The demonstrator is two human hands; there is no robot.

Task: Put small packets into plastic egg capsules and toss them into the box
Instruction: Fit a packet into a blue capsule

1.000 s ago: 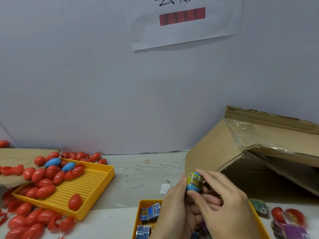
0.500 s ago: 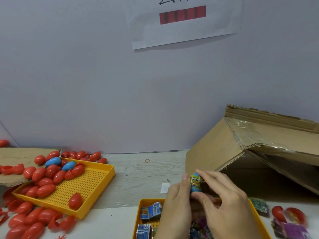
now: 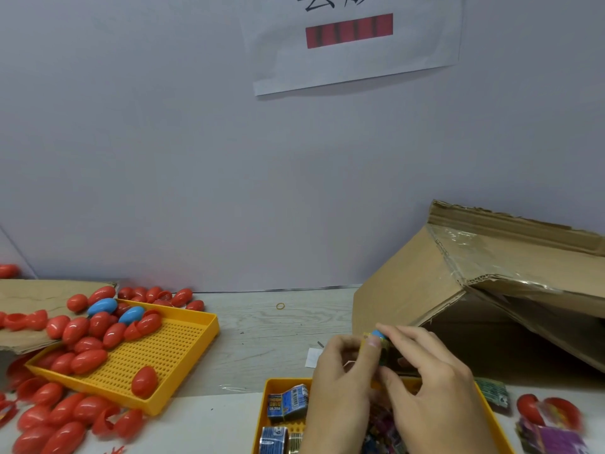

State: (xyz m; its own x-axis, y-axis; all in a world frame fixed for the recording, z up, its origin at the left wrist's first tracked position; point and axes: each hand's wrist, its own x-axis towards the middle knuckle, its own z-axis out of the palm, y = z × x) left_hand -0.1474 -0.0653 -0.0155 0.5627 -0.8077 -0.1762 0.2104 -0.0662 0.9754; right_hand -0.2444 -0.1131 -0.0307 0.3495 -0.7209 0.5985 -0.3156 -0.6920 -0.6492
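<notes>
A blue egg capsule [image 3: 378, 335] with a yellow packet stuffed in it sits between both hands, mostly hidden by fingers. My left hand [image 3: 340, 388] holds it with thumb raised against its side. My right hand [image 3: 432, 385] pinches it from the right with curled fingers. Both hands hover over a yellow tray [image 3: 275, 386] of small blue packets [image 3: 288, 403]. The tilted cardboard box [image 3: 425, 283] opens just behind my right hand.
A second yellow tray [image 3: 183, 352] at left carries several red capsules [image 3: 88, 360] and two blue ones [image 3: 102, 305]. More red capsules lie around it and on a cardboard sheet [image 3: 36, 293]. Red capsule halves [image 3: 527, 409] and a purple packet [image 3: 553, 440] lie at right.
The packet has sunk deeper into the blue capsule, and both hands have closed tighter around it, dropping slightly toward the tray.
</notes>
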